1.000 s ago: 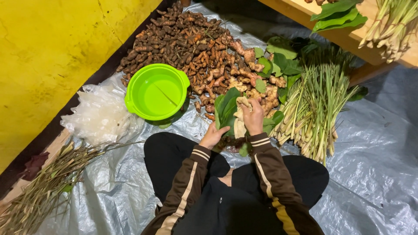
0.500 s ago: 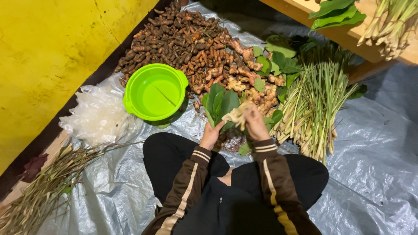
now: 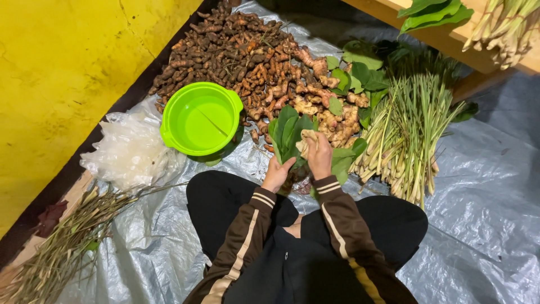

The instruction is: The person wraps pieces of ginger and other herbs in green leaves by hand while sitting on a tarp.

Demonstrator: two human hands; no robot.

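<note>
I sit cross-legged on a grey plastic sheet [image 3: 484, 225]. My left hand [image 3: 277, 174] grips a bunch of green leaves [image 3: 288, 128] by the stems, held upright in front of me. My right hand [image 3: 319, 155] presses a pale piece of ginger root [image 3: 307, 139] against those leaves. Just beyond my hands lies a heap of pale ginger roots [image 3: 332, 115], with a larger heap of dark brown-orange roots [image 3: 236, 50] behind it.
A bright green plastic bowl [image 3: 199, 119] stands left of my hands. Lemongrass stalks [image 3: 405, 132] lie to the right, loose green leaves [image 3: 360, 70] behind. Clear plastic bags [image 3: 130, 151] and dry stalks [image 3: 67, 242] lie at left. A yellow wall [image 3: 62, 73] runs along the left; a wooden bench [image 3: 450, 31] holds more greens.
The leaf bunch has shifted left and risen upright in my left hand. My right hand has come down closer, bringing the ginger piece onto the leaves.
</note>
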